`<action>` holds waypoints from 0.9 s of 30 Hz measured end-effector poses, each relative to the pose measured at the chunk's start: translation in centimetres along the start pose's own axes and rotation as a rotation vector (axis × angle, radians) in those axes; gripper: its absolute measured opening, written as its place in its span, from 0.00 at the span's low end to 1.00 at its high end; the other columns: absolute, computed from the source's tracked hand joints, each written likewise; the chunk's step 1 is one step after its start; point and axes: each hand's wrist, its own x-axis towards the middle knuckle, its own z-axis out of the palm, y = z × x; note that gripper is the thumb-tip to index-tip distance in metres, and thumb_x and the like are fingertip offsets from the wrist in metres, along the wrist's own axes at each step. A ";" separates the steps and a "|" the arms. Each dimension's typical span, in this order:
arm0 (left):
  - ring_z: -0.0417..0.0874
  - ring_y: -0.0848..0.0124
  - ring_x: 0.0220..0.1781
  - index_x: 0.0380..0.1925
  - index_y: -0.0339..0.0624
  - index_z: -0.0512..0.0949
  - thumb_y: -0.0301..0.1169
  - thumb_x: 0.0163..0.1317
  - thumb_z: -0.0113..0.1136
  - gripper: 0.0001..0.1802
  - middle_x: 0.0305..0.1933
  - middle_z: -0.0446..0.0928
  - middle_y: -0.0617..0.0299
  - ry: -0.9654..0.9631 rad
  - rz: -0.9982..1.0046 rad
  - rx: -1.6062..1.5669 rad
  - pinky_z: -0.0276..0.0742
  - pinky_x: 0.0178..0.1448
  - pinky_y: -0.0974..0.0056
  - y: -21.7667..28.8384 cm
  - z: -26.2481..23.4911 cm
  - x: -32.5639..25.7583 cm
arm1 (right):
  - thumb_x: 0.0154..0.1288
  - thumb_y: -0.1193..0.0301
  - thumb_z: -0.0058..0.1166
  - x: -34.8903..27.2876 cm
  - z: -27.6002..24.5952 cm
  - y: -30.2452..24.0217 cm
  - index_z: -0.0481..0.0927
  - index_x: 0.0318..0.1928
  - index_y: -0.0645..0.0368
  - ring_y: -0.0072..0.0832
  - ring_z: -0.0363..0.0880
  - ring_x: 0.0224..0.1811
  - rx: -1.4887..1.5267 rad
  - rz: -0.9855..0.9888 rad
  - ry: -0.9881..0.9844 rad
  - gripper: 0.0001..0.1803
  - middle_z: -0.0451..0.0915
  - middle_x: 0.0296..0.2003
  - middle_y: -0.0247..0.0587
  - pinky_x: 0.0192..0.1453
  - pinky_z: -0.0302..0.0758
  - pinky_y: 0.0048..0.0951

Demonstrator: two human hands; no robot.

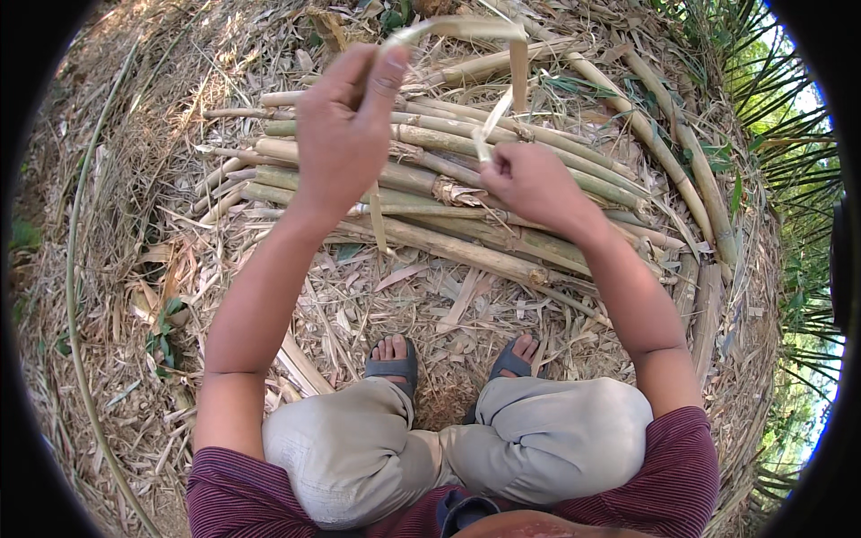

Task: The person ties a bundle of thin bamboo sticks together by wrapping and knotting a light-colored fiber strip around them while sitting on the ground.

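Observation:
My left hand is raised and pinches one end of a thin pale bamboo strip. The strip arches over to the right and bends down to my right hand, whose closed fingers grip its other end. Both hands hover above a pile of green and tan bamboo stalks lying side by side on the ground. A loose sliver of strip hangs below my left hand.
Dry leaves, husks and shavings cover the ground around my sandalled feet. More long stalks curve along the right. A thin bent cane runs down the left. Green fronds stand at the far right.

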 end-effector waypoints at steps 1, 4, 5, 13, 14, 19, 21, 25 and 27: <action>0.58 0.85 0.17 0.32 0.41 0.78 0.40 0.73 0.56 0.15 0.17 0.63 0.75 0.037 -0.031 -0.098 0.49 0.20 0.72 0.3 -0.7 0.4 | 0.67 0.62 0.54 0.0 -1.3 0.3 0.78 0.28 0.65 0.42 0.77 0.23 0.123 0.064 -0.033 0.17 0.78 0.21 0.48 0.30 0.73 0.38; 0.55 0.86 0.17 0.34 0.42 0.76 0.40 0.76 0.50 0.15 0.20 0.62 0.74 0.029 -0.080 -0.328 0.47 0.19 0.75 1.4 -2.5 0.8 | 0.69 0.64 0.53 -0.4 -6.3 -2.7 0.75 0.28 0.65 0.33 0.70 0.23 0.467 0.151 -0.109 0.17 0.73 0.20 0.43 0.29 0.67 0.36; 0.55 0.86 0.17 0.34 0.42 0.76 0.40 0.76 0.50 0.15 0.20 0.62 0.74 0.007 -0.110 -0.411 0.47 0.19 0.74 1.5 -2.7 0.9 | 0.70 0.65 0.52 -0.9 -7.8 -3.8 0.73 0.27 0.64 0.28 0.66 0.22 0.574 0.168 -0.132 0.17 0.70 0.19 0.40 0.28 0.64 0.34; 0.65 0.82 0.15 0.33 0.42 0.75 0.39 0.76 0.50 0.15 0.20 0.70 0.69 -0.171 -0.272 -0.602 0.59 0.18 0.75 0.9 2.2 5.4 | 0.67 0.67 0.54 -2.7 -4.5 -8.2 0.74 0.30 0.67 0.47 0.72 0.28 0.309 -0.228 -0.258 0.14 0.73 0.26 0.52 0.36 0.69 0.44; 0.65 0.81 0.15 0.32 0.42 0.75 0.39 0.75 0.51 0.15 0.20 0.70 0.69 -0.190 -0.298 -0.558 0.60 0.18 0.75 0.7 2.3 6.2 | 0.67 0.67 0.53 -3.1 -3.2 -8.8 0.75 0.32 0.69 0.53 0.76 0.32 0.325 -0.262 -0.310 0.14 0.76 0.30 0.58 0.41 0.73 0.49; 0.64 0.82 0.15 0.33 0.43 0.77 0.38 0.74 0.53 0.13 0.19 0.70 0.71 -0.136 -0.297 -0.605 0.59 0.18 0.73 -2.9 4.3 8.9 | 0.69 0.69 0.50 -6.8 1.9 -7.5 0.71 0.40 0.72 0.56 0.76 0.40 0.383 -0.246 -0.433 0.14 0.73 0.37 0.61 0.47 0.74 0.49; 0.64 0.82 0.16 0.33 0.43 0.78 0.38 0.74 0.54 0.13 0.20 0.70 0.71 -0.162 -0.304 -0.694 0.58 0.19 0.73 -4.3 4.6 9.3 | 0.70 0.69 0.49 -8.1 3.2 -6.4 0.70 0.41 0.71 0.55 0.77 0.37 0.338 -0.260 -0.437 0.14 0.72 0.37 0.59 0.45 0.76 0.48; 0.65 0.84 0.18 0.31 0.42 0.80 0.38 0.73 0.56 0.14 0.20 0.69 0.73 0.000 -0.161 -0.381 0.58 0.20 0.73 -5.7 6.6 10.3 | 0.71 0.68 0.49 -9.6 5.2 -6.2 0.70 0.41 0.69 0.52 0.78 0.32 0.263 -0.243 -0.431 0.13 0.71 0.37 0.58 0.38 0.79 0.46; 0.65 0.83 0.18 0.31 0.42 0.80 0.39 0.73 0.56 0.14 0.20 0.69 0.72 -0.120 -0.207 -0.499 0.60 0.20 0.72 -5.9 8.6 10.5 | 0.71 0.67 0.49 -10.0 6.1 -5.6 0.69 0.41 0.68 0.51 0.79 0.31 0.232 -0.252 -0.366 0.13 0.71 0.36 0.57 0.34 0.79 0.45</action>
